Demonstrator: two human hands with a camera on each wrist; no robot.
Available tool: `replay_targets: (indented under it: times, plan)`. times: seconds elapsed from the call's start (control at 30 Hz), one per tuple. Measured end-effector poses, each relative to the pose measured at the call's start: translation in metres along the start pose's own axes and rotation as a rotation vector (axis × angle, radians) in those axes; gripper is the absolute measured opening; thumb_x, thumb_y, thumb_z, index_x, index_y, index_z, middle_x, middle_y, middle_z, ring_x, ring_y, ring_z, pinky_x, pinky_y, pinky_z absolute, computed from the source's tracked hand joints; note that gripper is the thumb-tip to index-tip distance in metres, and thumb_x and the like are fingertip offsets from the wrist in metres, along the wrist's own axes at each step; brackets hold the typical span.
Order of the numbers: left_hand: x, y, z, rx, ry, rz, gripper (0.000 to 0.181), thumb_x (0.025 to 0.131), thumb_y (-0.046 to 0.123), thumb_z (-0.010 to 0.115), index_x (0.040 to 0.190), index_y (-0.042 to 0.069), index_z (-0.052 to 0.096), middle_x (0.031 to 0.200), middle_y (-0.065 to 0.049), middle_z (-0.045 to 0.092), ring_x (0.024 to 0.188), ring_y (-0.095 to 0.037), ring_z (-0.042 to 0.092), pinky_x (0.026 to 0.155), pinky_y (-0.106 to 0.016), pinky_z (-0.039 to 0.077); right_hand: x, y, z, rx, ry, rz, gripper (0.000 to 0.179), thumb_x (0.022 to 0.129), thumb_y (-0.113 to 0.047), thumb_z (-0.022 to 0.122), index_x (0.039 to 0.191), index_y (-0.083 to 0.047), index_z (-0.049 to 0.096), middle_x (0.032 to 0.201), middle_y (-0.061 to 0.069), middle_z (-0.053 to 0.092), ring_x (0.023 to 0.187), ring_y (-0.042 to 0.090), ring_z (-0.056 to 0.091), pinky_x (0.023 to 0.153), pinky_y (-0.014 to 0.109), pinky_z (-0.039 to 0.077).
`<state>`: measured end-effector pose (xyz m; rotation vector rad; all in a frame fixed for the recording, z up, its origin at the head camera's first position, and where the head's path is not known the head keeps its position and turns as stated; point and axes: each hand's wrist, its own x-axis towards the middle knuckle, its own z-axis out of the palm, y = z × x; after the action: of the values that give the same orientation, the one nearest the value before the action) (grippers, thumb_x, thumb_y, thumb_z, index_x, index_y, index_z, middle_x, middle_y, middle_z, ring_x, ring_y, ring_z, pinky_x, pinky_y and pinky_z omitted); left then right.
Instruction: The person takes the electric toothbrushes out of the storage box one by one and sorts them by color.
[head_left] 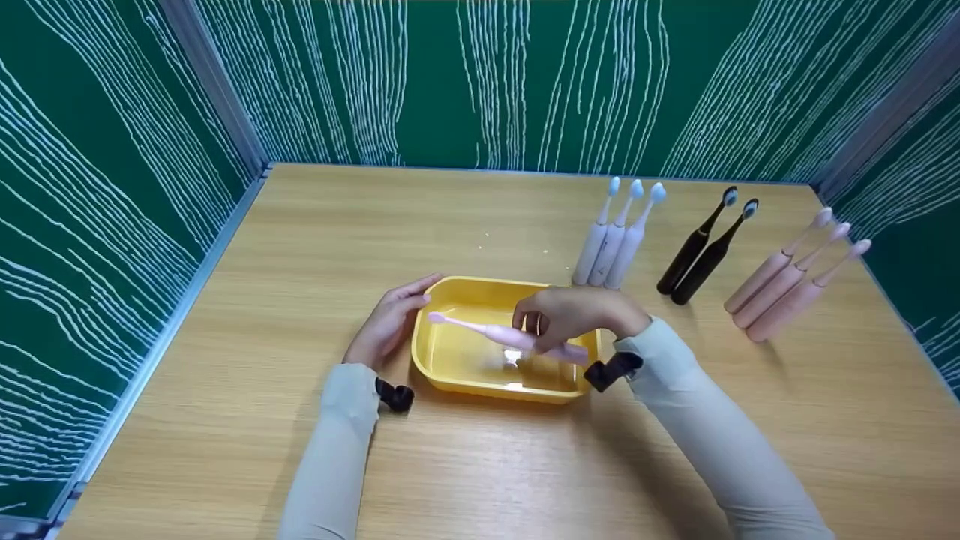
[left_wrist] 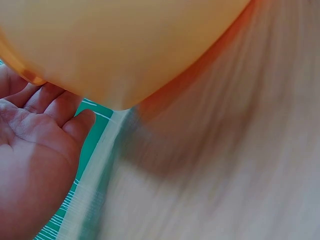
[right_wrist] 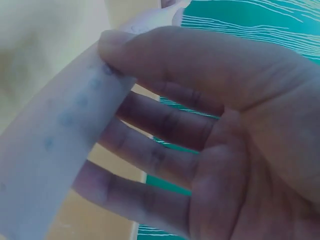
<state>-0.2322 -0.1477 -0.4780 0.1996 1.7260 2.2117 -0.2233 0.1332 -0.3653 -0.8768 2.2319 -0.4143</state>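
Observation:
In the head view, my right hand (head_left: 559, 313) pinches a pink electric toothbrush (head_left: 510, 336) by its handle, over the yellow plastic tub (head_left: 495, 391). The brush lies nearly level, its head pointing left. Close up in the right wrist view, the thumb presses along the button side of the handle (right_wrist: 65, 120) while the fingers support it from behind. My left hand (head_left: 386, 322) holds the tub's left end at the rim. From the left wrist view, bent fingers (left_wrist: 60, 107) meet the tub's outer wall (left_wrist: 115, 55).
Right of the tub stand three white electric toothbrushes (head_left: 611, 244), two black ones (head_left: 701, 259) and three pink ones (head_left: 787, 289), all upright in groups. Small white specks dot the wooden table (head_left: 337, 240) behind the tub. Green panels with white lines (head_left: 435, 90) border it.

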Motion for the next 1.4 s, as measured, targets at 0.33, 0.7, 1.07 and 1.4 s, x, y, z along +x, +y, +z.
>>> replay_targets:
  times: [0.33, 0.7, 1.07, 1.4]
  plan:
    - [0.001, -0.001, 0.000, 0.000, 0.013, 0.010, 0.047, 0.096, 0.003, 0.043, 0.142, -0.004, 0.040, 0.153, -0.014, 0.036, 0.143, -0.023, 0.032, 0.118, -0.034, 0.030, -0.019, 0.001, -0.006, -0.010, 0.106, -0.020, 0.032, 0.087, -0.014, 0.069, 0.118, -0.013, 0.062, 0.101, 0.000, 0.068, 0.090, 0.015, 0.060, 0.085, 0.031, 0.055]
    - [0.001, 0.000, 0.000, -0.001, 0.007, 0.010, 0.048, 0.095, 0.003, 0.044, 0.142, -0.005, 0.040, 0.153, -0.014, 0.036, 0.143, -0.022, 0.031, 0.118, -0.033, 0.029, -0.046, 0.007, -0.005, 0.019, 0.279, -0.124, 0.035, 0.086, -0.010, 0.068, 0.120, -0.006, 0.062, 0.102, 0.003, 0.070, 0.093, 0.015, 0.064, 0.088, 0.036, 0.056]
    - [0.001, 0.000, 0.000, -0.020, 0.009, 0.000, 0.047, 0.097, 0.002, 0.042, 0.143, -0.004, 0.039, 0.153, -0.014, 0.036, 0.143, -0.023, 0.032, 0.119, -0.033, 0.027, -0.062, 0.016, 0.003, 0.027, 0.392, -0.136, 0.031, 0.086, -0.008, 0.069, 0.117, -0.007, 0.064, 0.100, 0.003, 0.070, 0.084, 0.013, 0.064, 0.079, 0.031, 0.058]
    - [0.000, 0.001, 0.000, -0.019, 0.020, -0.013, 0.047, 0.097, 0.002, 0.042, 0.143, -0.003, 0.039, 0.153, -0.013, 0.036, 0.141, -0.024, 0.035, 0.117, -0.032, 0.031, -0.084, 0.028, 0.006, 0.111, 0.492, -0.092, 0.032, 0.084, -0.003, 0.069, 0.114, -0.010, 0.064, 0.104, 0.003, 0.068, 0.096, 0.018, 0.064, 0.087, 0.038, 0.057]
